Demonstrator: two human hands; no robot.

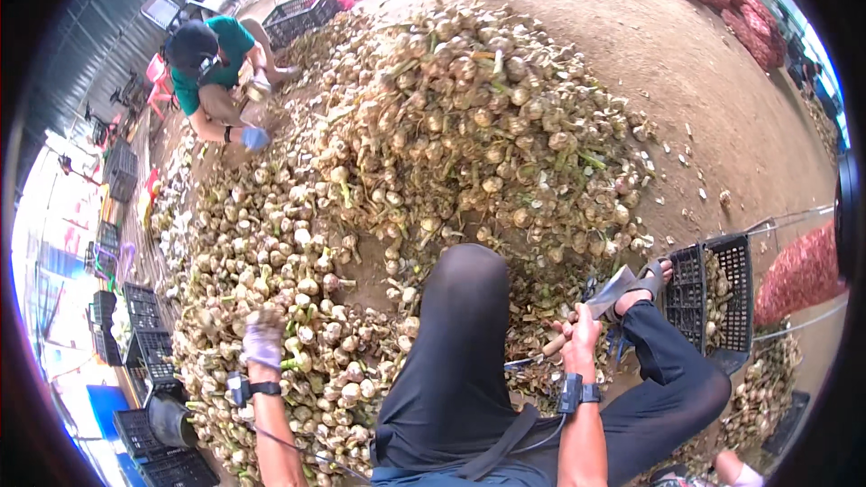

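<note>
My left hand (pixel 262 343), in a pale, dirt-stained glove, reaches over the near left side of a big spread of garlic bulbs (pixel 307 287). Its fingers are blurred against the bulbs, so I cannot make out whether it grips one. Beside my bent leg, my right hand (pixel 583 335) is bare and closed around a knife (pixel 610 294) with a broad grey blade and a wooden handle. The blade points up and away, close to my sandaled foot (pixel 646 287). Several bulbs carry dry stalks, a few of them green.
Ahead rises a higher garlic heap (pixel 487 117). A person in a green top (pixel 221 59) crouches at the far left, hands at the garlic. A black crate (pixel 726 293) holding bulbs stands right of my foot. Red net sacks (pixel 803 275) lie beyond; more crates (pixel 149 352) line the left.
</note>
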